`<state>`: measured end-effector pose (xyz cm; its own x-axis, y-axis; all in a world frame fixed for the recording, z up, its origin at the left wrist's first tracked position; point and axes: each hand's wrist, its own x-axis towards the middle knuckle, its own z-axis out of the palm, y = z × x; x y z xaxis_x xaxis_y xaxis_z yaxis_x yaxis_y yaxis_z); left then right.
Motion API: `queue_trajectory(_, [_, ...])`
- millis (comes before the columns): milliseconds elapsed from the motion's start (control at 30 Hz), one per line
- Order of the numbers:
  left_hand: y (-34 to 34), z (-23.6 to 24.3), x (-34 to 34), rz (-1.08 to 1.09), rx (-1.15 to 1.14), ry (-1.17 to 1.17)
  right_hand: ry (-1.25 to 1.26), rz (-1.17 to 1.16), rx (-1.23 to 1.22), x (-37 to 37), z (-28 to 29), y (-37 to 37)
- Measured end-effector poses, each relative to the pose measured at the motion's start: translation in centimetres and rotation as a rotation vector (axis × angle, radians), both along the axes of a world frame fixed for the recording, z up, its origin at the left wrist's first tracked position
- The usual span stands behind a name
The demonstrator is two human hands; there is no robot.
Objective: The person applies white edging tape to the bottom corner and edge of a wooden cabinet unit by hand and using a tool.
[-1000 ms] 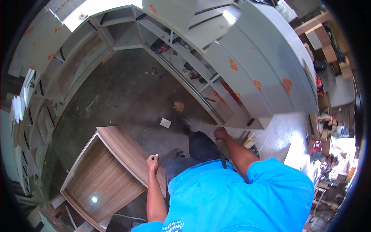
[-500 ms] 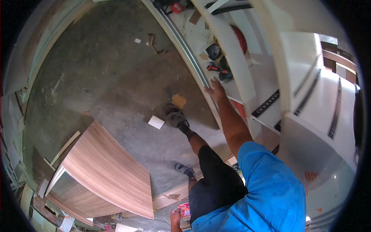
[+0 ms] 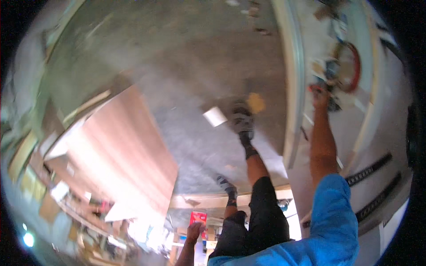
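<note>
Right hand: arm stretched way out, fingers right at the red tool. Too smeared to say if they're actually gripping it or just on it, sorry.
Red tool: in the pale frame on the right, lying on the panel inside, near a dark lump and the red ring.
Left hand: down low, overlapping the bottom of the red box. Fingers look curled, but can't tell if they're holding it.
Rails: black, two of them, near the right elbow.
Wood cabinet: left side, brown grain, tilted in view, well apart from the right hand.
Floor: grey, with a white piece beside the front foot and a tan patch just across from it.
</note>
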<state>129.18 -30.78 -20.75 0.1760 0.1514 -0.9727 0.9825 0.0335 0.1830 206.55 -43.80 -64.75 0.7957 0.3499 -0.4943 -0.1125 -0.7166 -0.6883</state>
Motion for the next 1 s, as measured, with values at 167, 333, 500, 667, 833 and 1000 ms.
queue_trajectory(167, [0.0, 1.4, 5.8, 1.048, -0.114, 0.377, 0.332, -1.020, 0.554, -2.3, 3.5, -1.8])
queue_trajectory(333, [-1.4, 5.8, 4.2, 1.182, -0.018, 0.155, 0.529, -0.589, 0.447, -16.1, 12.5, 2.0])
queue_trajectory(500, [-8.1, 9.8, -2.0, 1.242, 0.117, -0.022, 0.851, -0.198, 0.277, -28.3, 33.5, 14.3])
queue_trajectory(667, [-17.0, 9.4, -10.4, 1.234, 0.307, -0.113, 0.650, 0.279, 0.218, -39.6, 51.2, 19.5])
queue_trajectory(833, [-23.6, 13.4, -21.8, 0.943, 0.473, -0.020, 0.542, 0.661, 0.353, -51.2, 59.7, 20.4])
queue_trajectory(1000, [-36.1, 11.2, -36.4, 1.137, 0.545, 0.236, 0.974, 0.634, 0.352, -73.8, 72.8, 18.3])
